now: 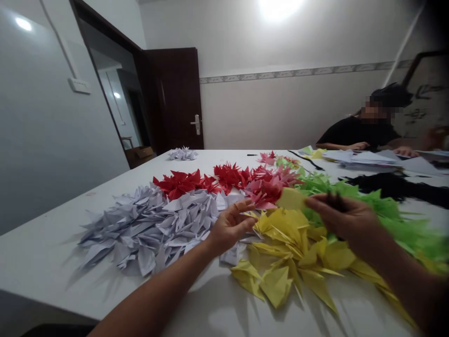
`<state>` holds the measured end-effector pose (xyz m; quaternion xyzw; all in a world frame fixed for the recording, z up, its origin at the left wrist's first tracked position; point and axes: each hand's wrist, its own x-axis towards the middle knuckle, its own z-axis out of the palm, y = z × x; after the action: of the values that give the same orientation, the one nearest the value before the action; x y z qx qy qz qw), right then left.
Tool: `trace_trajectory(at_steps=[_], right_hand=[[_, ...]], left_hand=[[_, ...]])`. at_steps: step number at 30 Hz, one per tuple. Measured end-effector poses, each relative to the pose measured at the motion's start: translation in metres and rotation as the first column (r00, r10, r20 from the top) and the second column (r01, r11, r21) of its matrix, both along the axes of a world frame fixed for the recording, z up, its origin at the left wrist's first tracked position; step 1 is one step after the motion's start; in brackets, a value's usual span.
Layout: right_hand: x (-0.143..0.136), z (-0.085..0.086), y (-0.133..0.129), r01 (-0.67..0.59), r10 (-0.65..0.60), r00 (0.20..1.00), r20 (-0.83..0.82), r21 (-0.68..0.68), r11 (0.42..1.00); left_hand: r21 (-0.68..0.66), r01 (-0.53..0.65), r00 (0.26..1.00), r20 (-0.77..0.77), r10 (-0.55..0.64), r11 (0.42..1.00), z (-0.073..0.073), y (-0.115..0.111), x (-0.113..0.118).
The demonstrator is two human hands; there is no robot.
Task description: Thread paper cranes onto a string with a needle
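Observation:
My right hand (351, 215) is pinching a piece of yellow paper (292, 199) between thumb and finger, held up over the pile. Motion blurs this hand, and its other fingers are in shadow. My left hand (231, 223) hovers to the left of that paper, fingers curved and apart, with nothing visible in it. Below the hands lies a heap of yellow folded paper cranes (280, 234). White folded cranes (164, 224) spread out left of my left hand. Behind are red ones (182, 182) and pink ones (266, 185); green ones (379, 206) lie beyond my right hand.
Everything lies on a white table (45, 248). Across it sits a person in black (354, 133), near stacked paper sheets (365, 158). A black bundle (389, 185) lies at the right. A small white cluster (183, 153) sits at the far edge. An open brown door (175, 98) stands behind.

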<state>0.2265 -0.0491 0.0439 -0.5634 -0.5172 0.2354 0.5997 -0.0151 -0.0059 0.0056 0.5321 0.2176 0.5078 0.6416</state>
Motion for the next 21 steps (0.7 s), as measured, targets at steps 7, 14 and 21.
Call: trace_trajectory(at_steps=[7,14,21], right_hand=[[-0.080,-0.033,0.027,-0.324,0.304,0.932,0.198,0.075,0.943],[-0.067,-0.041,0.011,-0.270,0.201,0.874,0.443,0.096,0.958],[-0.084,-0.039,-0.014,-0.409,0.172,0.781,0.600,0.285,0.867]], left_hand=[[-0.020,-0.122,0.992,0.038,0.123,0.992,-0.010,0.001,-0.011],[0.174,-0.355,0.922,-0.096,0.375,0.918,-0.020,0.004,-0.013],[0.764,-0.344,0.722,-0.157,0.674,0.546,-0.018,0.003,-0.018]])
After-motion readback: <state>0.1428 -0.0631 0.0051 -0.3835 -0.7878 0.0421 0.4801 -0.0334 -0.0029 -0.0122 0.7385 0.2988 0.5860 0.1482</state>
